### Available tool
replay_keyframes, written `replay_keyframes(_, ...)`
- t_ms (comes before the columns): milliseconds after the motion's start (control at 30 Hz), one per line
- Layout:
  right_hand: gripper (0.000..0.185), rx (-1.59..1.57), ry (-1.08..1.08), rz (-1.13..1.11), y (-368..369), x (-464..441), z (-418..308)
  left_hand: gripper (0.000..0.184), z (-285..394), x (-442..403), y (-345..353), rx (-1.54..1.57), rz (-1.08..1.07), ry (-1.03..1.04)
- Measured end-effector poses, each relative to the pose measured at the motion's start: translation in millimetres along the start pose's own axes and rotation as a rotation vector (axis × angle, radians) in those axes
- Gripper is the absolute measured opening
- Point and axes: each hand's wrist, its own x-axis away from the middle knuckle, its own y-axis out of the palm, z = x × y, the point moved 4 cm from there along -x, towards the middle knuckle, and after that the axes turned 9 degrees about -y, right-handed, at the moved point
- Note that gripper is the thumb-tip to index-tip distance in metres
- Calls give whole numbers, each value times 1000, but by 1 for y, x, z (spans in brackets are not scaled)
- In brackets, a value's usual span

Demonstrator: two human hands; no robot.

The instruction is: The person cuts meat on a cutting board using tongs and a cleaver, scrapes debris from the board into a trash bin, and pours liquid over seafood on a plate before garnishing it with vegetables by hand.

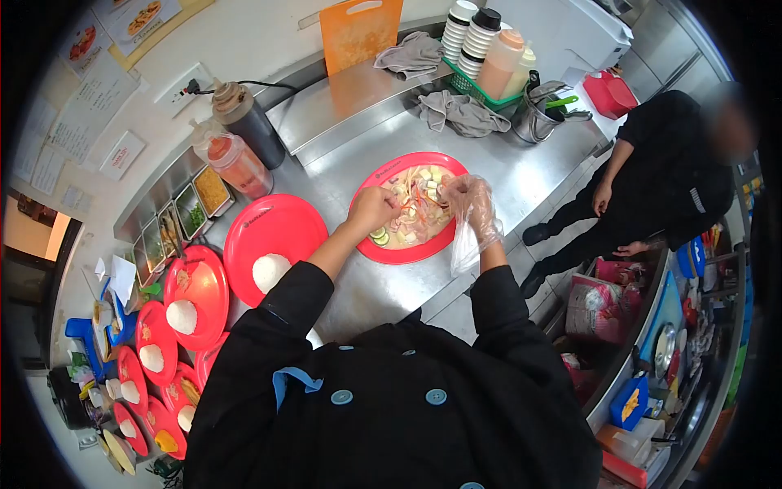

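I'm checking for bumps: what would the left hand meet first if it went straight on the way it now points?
Probably the pale mixed food with orange strips on the red oval plate; the left hand's fingertips look close, perhaps touching already, but depth is unclear.

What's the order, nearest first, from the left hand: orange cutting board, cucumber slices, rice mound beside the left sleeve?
Left hand:
1. Cucumber slices, just below it.
2. Rice mound, to its left.
3. Orange cutting board, back by the wall.
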Motion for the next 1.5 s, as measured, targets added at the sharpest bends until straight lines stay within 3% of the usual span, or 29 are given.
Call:
replay_keyframes(133,9,157,-98,-108,-1,-22,-6,8,5,-8,-5,-15,48,-5)
replay_keyframes(200,6,347,-362,-61,7,-31,4,7,2,-14,-8,-43,61,-16)
replay_keyframes(333,4,436,-360,-49,17,-34,5,9,2,-19,-21,-123,93,10)
replay_keyframes(400,4,396,-154,-76,11,-31,-3,10,-2,-21,-22,-98,100,-28)
replay_keyframes(533,6,358,-259,-138,9,-28,13,15,-6,-22,-24,25,39,-75)
replay_keyframes(600,10,167,-236,-28,-2,-19,3,14,-6,-22,-24,88,14,-90)
replay_keyframes(700,13,257,-283,34,-20,-5,-10,14,-3,-16,-16,156,-22,-46)
replay_keyframes(833,14,273,-60,-65,-33,23,-31,15,23,5,-7,82,-30,15)
replay_keyframes(867,14,284,-162,-18,-32,33,-28,10,26,11,-5,1,107,166)
replay_keyframes(967,17,417,-300,-107,-22,65,-30,14,25,12,15,-56,-7,137)
replay_keyframes(1000,9,422,-408,-83,-16,75,-35,12,25,14,18,-51,15,138)
replay_keyframes(1100,12,493,-388,-100,-9,93,-46,11,31,13,13,78,125,137)
replay_keyframes(1400,21,616,-415,-177,2,101,-40,15,25,6,-10,312,6,-89)
replay_keyframes(1500,16,569,-444,-168,-4,102,-45,16,26,9,-17,139,122,62)
